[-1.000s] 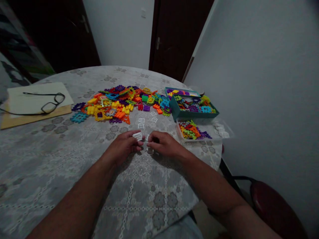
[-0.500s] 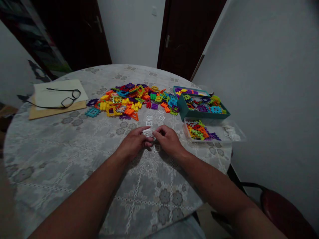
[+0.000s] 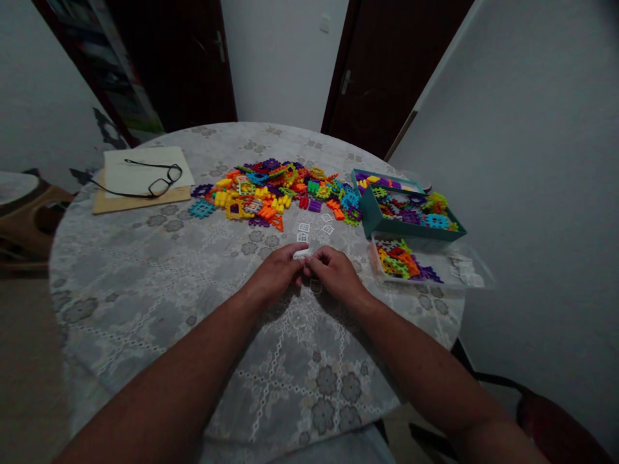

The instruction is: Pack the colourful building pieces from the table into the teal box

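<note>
Above the middle of the table, my left hand and my right hand meet with closed fingers around a small white plastic window piece. Fingers cover much of it, and it now shows nearly edge-on. Just beyond lie two white window pieces, the nearer below the farther. Two thin white frames, one at the back and one in front, rest to their right. Another pale frame lies on the cloth beneath my hands.
A heap of colourful plastic building pieces spreads across the far side. On the right stand a green box and a clear plastic tray holding more pieces. Black glasses lie on paper over a board at left.
The white window piece has tipped from showing its grid to nearly edge-on, and my fingertips have drawn closer together. The whole view has shifted, so the table appears farther right.
</note>
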{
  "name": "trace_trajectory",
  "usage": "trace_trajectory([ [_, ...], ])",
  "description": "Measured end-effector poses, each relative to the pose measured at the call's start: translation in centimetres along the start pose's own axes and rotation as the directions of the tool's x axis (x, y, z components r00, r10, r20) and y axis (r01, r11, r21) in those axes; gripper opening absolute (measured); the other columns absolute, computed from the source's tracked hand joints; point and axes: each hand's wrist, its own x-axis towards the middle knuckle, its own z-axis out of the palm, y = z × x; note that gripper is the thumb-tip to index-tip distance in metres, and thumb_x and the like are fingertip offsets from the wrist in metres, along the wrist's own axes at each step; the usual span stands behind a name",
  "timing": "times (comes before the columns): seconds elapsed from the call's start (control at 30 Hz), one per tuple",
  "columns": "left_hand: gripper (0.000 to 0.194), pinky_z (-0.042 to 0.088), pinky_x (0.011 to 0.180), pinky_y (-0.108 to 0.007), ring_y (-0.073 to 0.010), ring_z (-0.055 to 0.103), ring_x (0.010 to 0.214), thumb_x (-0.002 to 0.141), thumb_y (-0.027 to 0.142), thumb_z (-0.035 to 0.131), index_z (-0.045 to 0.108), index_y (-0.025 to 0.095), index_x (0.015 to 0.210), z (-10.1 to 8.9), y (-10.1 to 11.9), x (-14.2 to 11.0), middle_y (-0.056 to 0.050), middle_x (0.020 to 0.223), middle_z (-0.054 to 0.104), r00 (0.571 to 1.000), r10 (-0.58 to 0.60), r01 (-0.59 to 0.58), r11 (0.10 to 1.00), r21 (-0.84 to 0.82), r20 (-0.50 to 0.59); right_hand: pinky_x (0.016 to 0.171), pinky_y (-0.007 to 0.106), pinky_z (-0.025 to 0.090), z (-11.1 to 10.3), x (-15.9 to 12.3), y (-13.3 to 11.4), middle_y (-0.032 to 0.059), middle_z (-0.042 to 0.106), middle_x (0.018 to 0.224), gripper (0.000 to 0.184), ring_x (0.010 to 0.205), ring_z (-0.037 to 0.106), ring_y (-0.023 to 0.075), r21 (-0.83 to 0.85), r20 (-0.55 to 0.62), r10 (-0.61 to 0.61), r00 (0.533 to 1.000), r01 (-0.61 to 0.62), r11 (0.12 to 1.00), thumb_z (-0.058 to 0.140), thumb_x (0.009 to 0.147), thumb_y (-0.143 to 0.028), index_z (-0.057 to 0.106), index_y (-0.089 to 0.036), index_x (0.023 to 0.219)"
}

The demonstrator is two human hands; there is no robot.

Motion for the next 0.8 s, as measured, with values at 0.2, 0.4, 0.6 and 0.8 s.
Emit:
trace_trajectory([
  [0.2,0.056,0.045,0.055,-0.023,-0.0114,0.061,0.061,0.089,0.009,0.063,0.067,0.016,0.144,-1.2,0.1,0.9,-0.012,0.11,0.081,0.995,-0.022,0.01,0.992,-0.126,-0.101,0.07,0.031,0.043,-3.9,-0.8,-0.8,0.0024,0.071,0.085,0.01,0.078,0.063,0.0194,-0.313,0.224,-0.065,0.972,0.135,0.94,0.073,0.095,-0.032,0.069,-0.024,0.091],
  [0.4,0.058,0.043,0.053,-0.023,-0.0122,0.065,0.067,0.084,0.0,0.059,0.067,0.013,0.14,-1.5,-0.2,1.2,-0.016,0.12,0.08,0.99,-0.078,0.054,0.978,-0.203,-0.114,0.075,0.033,0.042,-4.0,-2.1,-1.3,0.0067,0.071,0.099,0.015,0.086,0.062,0.022,-0.608,0.358,-0.039,0.933,0.264,0.748,0.081,0.09,-0.028,0.071,-0.023,0.1],
  [0.6,0.063,0.043,0.054,-0.022,-0.0131,0.069,0.072,0.079,-0.003,0.06,0.068,0.012,0.14,-1.1,0.3,0.7,-0.017,0.119,0.079,0.99,-0.107,0.085,0.974,-0.212,-0.091,0.074,0.035,0.041,-3.5,-2.4,-1.3,0.0078,0.07,0.099,0.014,0.084,0.062,0.0227,-0.587,0.356,-0.061,0.932,0.275,0.761,0.079,0.089,-0.025,0.068,-0.023,0.097],
  [0.8,0.066,0.046,0.057,-0.024,-0.0157,0.07,0.074,0.082,0.003,0.061,0.063,0.011,0.148,-1.2,0.5,0.4,-0.015,0.107,0.079,0.991,-0.134,0.13,0.982,-0.14,-0.023,0.068,0.032,0.045,-3.4,-1.5,-0.7,0.0011,0.069,0.081,0.007,0.073,0.062,0.0186,-0.196,0.249,-0.124,0.96,0.176,0.965,0.065,0.095,-0.03,0.067,-0.025,0.091],
])
